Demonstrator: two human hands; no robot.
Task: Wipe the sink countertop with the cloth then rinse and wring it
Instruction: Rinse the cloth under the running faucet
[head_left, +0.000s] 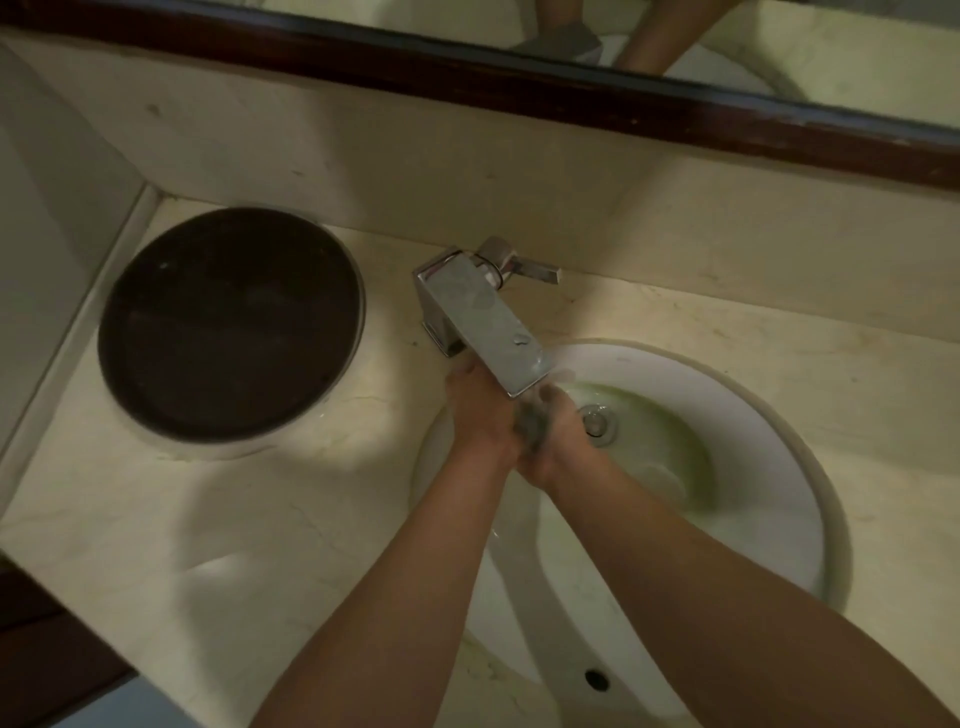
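The cloth (532, 427) is a small grey wad, bunched tight and blurred, directly under the spout tip of the chrome faucet (480, 317). It is squeezed between the left hand (478, 410) and the right hand (558, 447), above the bowl. The sink (779, 525) is a round white basin below and to the right of the faucet, tinged green around its drain. The countertop (249, 519), cream stone with faint veins, spreads around the faucet's base and to its left.

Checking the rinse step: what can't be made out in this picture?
Head view, cloth: mostly hidden between left hand and right hand, blurred.
Head view, water flow: outlet hidden under faucet spout.
Head view, basin front: covered by forearms, cut by bottom edge.
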